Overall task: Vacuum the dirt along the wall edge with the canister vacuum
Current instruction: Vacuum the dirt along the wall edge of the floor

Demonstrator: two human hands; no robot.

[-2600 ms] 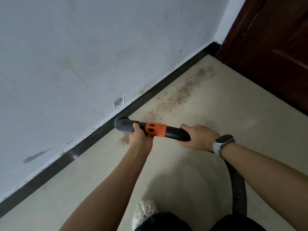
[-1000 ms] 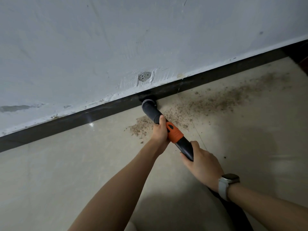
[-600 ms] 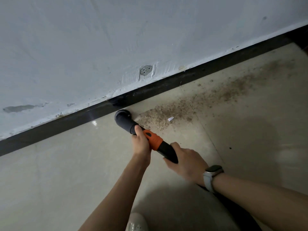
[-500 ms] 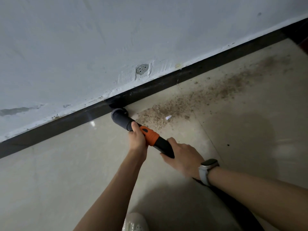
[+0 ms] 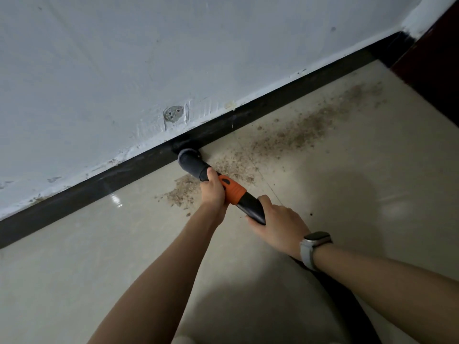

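Note:
A black vacuum wand with an orange band [image 5: 232, 192] points at the black skirting board [image 5: 260, 106]. Its grey nozzle [image 5: 190, 161] meets the base of the skirting. My left hand [image 5: 213, 192] grips the wand just behind the nozzle. My right hand [image 5: 275, 225], with a watch on the wrist, grips the wand's rear end, where the black hose [image 5: 332, 291] runs back under my forearm. Brown dirt [image 5: 293, 135] lies in a band along the wall to the right of the nozzle, with a smaller patch [image 5: 181, 194] under my left hand. The canister is out of view.
A white wall [image 5: 173, 50] with a round patched hole [image 5: 173, 113] rises above the skirting. A dark brown door [image 5: 437, 60] stands at the far right corner. Glossy beige floor tiles [image 5: 99, 256] stretch to the left and toward me.
The nozzle has swept rightward along the skirting, from left of the patched hole to just below it, into the dirt's left end. Both hands kept their grip.

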